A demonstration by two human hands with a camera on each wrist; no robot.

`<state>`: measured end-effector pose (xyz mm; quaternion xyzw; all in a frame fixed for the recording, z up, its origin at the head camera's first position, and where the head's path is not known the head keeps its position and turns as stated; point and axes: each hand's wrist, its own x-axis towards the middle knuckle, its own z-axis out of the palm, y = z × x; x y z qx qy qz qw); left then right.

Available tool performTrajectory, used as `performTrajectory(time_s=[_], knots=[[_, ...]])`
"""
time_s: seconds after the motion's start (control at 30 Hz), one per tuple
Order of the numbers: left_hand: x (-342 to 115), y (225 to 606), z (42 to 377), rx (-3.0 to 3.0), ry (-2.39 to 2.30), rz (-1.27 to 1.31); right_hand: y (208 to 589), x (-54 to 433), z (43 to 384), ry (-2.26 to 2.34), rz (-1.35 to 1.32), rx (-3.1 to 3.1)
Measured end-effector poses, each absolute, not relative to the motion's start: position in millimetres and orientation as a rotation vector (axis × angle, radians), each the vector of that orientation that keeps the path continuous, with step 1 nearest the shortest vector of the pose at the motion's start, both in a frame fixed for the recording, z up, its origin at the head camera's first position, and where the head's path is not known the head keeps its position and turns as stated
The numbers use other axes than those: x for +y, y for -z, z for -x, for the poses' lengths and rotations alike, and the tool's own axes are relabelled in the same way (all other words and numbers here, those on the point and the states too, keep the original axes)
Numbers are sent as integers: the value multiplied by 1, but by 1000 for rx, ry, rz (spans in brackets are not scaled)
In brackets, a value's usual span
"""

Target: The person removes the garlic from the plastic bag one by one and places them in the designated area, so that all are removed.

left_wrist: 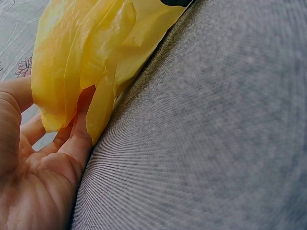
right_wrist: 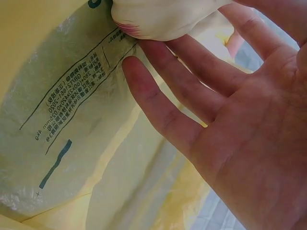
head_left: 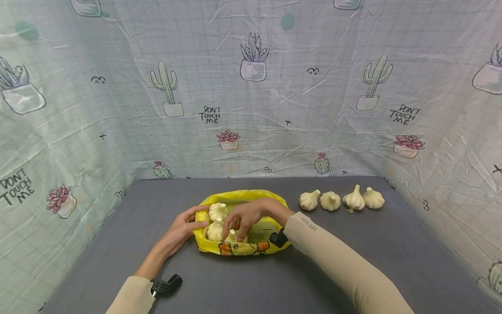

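Observation:
A yellow plastic bag [head_left: 256,193] stands with its mouth spread wide, showing garlic bulbs inside its left part. My left hand [head_left: 180,229] grips the bag's left rim; in the left wrist view, the thumb and fingers [left_wrist: 72,143] close around the folded plastic. My right hand [head_left: 247,214] reaches down into the bag and holds a white garlic bulb [head_left: 232,236] with its fingers. In the right wrist view, this bulb [right_wrist: 158,19], streaked with purple, lies against the fingertips. Two more bulbs, an upper one [head_left: 218,211] and a lower one [head_left: 215,230], sit beside it.
Several garlic bulbs [head_left: 354,199] stand in a row at the back right of the grey table [head_left: 235,288]. A patterned cloth [head_left: 274,100] forms walls at the back and both sides. A black wrist device [head_left: 167,285] juts from the left sleeve.

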<state>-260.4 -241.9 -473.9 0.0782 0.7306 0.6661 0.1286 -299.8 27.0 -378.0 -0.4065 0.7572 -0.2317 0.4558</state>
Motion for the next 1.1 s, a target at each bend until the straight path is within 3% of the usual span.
performTrajectory(time_s=[1.1], knots=[[-242, 473, 260, 2130, -1919, -220, 354, 45, 303, 652, 1124, 1956]])
